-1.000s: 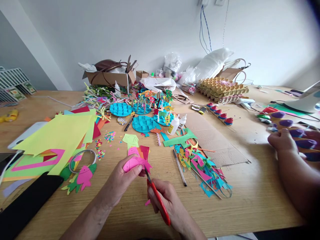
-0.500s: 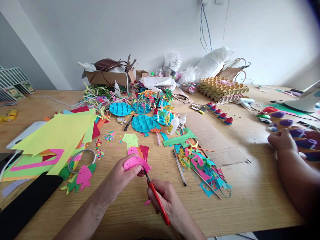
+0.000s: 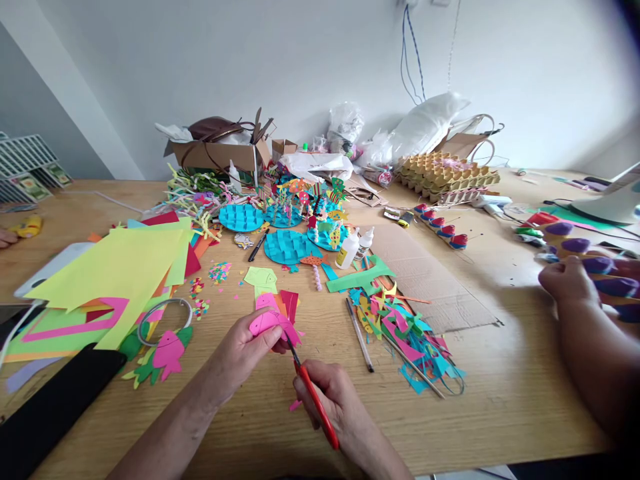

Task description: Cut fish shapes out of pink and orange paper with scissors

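Note:
Between the thumb and fingers of my left hand (image 3: 250, 353) is a pink paper fish (image 3: 265, 322) with a drawn eye and gill line. My right hand (image 3: 327, 393) grips red-handled scissors (image 3: 316, 403), whose blades touch the tail end of the pink paper. Just beyond lie a light-green paper piece with a fish outline (image 3: 261, 277) and a dark red paper piece (image 3: 290, 303). A finished-looking pink fish (image 3: 169, 349) rests on green ones to the left. A small pink scrap lies beneath my right hand.
Yellow sheets (image 3: 105, 260) are stacked at left beside a tape ring (image 3: 145, 323). Blue discs (image 3: 291, 247), glue bottles (image 3: 347, 249) and paper scraps (image 3: 415, 333) lie ahead and right. Another person's hand (image 3: 570, 283) holds a painted egg-carton strip (image 3: 597, 265); another hand (image 3: 7, 238) shows far left.
The pink fish has turned slightly in my left hand and its tail end sits differently at the blades. At the far left edge, another person's hand has come into view by a yellow object.

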### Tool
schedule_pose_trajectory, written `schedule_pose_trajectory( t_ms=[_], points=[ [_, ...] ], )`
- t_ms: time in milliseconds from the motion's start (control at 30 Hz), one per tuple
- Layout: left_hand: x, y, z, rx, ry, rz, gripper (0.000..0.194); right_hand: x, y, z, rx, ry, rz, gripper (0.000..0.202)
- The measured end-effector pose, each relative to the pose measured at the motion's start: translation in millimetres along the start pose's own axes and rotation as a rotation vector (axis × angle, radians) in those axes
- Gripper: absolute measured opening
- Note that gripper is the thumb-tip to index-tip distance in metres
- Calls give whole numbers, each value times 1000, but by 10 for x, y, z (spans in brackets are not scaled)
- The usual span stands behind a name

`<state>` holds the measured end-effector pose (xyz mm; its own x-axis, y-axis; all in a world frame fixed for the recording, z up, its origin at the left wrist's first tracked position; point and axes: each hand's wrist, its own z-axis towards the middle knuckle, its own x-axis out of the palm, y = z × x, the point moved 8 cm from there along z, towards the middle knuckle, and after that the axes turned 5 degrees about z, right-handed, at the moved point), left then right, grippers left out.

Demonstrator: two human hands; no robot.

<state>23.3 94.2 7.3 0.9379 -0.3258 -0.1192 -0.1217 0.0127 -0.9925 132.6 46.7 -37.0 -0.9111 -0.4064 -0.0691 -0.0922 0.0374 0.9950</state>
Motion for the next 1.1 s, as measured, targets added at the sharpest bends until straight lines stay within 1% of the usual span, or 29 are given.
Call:
schedule_pose_trajectory(
  t_ms=[233,533,733,900,1100],
  points=[
    [-7,-11,0,-26,-38,64,19,-1,15,9,-26,1,-18,37],
    [-29,-26,18,-17,-45,158,17,-13,22,-1,-22,-5,-64,38],
    [11,-63,13,-26,-17,127,20,-14,-18,1,18,-22,-62,35],
    [17,-37,3,-51,-14,82,19,-22,3,-8,20,-21,-70,36],
    [13,8,5,-53,-24,72,19,-16,52,-9,-31,-8,-117,40]
  ],
)
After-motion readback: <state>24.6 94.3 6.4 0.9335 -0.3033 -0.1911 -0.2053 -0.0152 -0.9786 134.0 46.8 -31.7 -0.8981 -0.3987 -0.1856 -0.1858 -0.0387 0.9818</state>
